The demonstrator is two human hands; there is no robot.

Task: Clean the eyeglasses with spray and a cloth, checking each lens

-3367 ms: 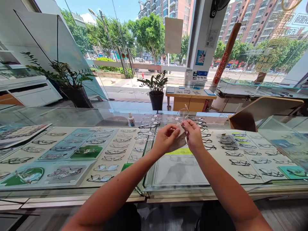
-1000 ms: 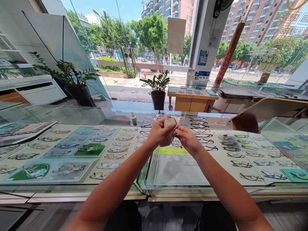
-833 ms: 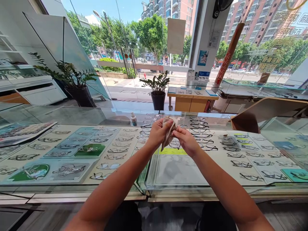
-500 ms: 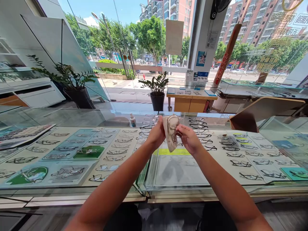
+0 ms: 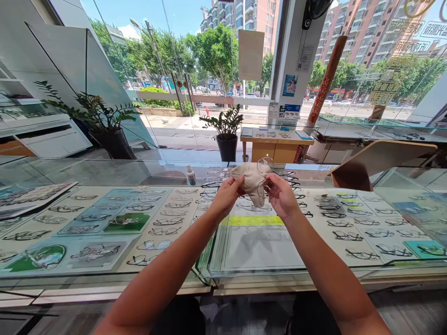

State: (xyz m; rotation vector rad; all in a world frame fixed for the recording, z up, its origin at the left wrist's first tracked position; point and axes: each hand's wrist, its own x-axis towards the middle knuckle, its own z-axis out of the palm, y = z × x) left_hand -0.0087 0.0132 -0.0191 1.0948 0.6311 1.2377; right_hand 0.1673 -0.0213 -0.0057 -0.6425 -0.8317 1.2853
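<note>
Above the glass counter, my left hand (image 5: 228, 193) is closed on a beige cloth (image 5: 252, 179), with the thumb pressed on its near side. My right hand (image 5: 280, 193) pinches a pair of thin-rimmed eyeglasses (image 5: 265, 161), tilted so that one round lens stands above the other. The cloth lies against the glasses and partly behind them. Part of the frame is hidden by the right fingers. A small white spray bottle (image 5: 190, 175) stands on the counter, left of my left hand.
Rows of eyeglasses (image 5: 167, 221) lie inside the glass display counter (image 5: 258, 274) below my hands. A tilted wooden-edged board (image 5: 380, 160) stands at the right. Farther off are a potted plant (image 5: 226, 148) and a low display cabinet (image 5: 275, 151).
The cloth has moved from wrapping a lens to spreading out left of the glasses. The glasses have shifted slightly right with my right hand, and both rims now show more.
</note>
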